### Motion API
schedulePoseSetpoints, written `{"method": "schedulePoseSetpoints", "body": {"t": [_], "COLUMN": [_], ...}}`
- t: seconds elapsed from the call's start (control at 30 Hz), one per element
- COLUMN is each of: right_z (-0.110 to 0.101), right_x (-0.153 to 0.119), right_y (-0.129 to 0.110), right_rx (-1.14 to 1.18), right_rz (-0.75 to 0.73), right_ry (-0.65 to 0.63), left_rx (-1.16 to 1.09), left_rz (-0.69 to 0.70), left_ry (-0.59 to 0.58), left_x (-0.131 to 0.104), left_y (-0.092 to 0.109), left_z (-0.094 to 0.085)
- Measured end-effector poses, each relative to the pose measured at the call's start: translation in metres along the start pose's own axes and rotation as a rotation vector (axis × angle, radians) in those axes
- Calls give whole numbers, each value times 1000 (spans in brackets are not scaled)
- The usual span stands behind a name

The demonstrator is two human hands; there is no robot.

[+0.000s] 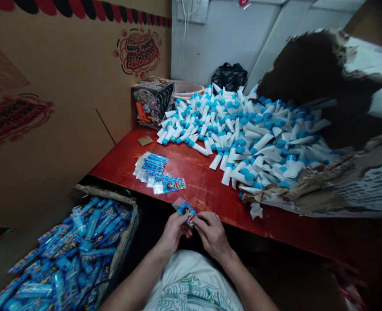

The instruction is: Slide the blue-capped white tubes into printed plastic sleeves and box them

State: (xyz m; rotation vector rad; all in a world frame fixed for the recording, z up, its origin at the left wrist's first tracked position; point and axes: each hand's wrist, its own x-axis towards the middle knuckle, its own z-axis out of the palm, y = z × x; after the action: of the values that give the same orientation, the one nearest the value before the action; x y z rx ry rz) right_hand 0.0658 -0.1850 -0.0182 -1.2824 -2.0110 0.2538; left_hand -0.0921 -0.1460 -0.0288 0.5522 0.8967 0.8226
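Between my hands, just off the table's front edge, is a small blue printed wrapper (pixel 187 211) with a clear end. My left hand (pixel 175 228) pinches its left side, thumb on top. The fingers of my right hand (pixel 213 233) close on its right edge. Beyond them, a fanned row of similar blue wrappers (pixel 158 170) with clear ends lies on the red table (pixel 126 151). A large heap of white tubes with blue caps (pixel 239 125) covers the back and right of the table, spilling from a torn cardboard box (pixel 320 181).
At lower left stands an open carton (pixel 133 216) full of blue wrapped tubes (pixel 77 250). Tall printed cardboard (pixel 80 86) walls the left side. A dark toy box (pixel 153 101), a pink basin (pixel 189 88) and a dark bag (pixel 229 77) are at the back.
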Motion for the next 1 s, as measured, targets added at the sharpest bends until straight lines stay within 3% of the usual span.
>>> {"method": "schedulePoseSetpoints", "body": {"t": [0.13, 0.33, 0.57, 0.73, 1.0], "right_z": [-1, 18, 18, 23, 36], "right_x": [9, 30, 36, 39, 67], "right_y": [-2, -3, -4, -3, 16], "right_rx": [317, 534, 594, 657, 686], "right_rz": [260, 494, 500, 611, 659], "right_ry": [41, -52, -40, -65, -25], "left_rx": [56, 102, 28, -18, -77], "left_rz": [124, 223, 223, 244, 310], "left_ry": [116, 102, 104, 89, 94], "left_x": [-2, -5, -7, -1, 26], "left_y": [1, 7, 19, 19, 35], "left_z": [1, 1, -4, 0, 16]}}
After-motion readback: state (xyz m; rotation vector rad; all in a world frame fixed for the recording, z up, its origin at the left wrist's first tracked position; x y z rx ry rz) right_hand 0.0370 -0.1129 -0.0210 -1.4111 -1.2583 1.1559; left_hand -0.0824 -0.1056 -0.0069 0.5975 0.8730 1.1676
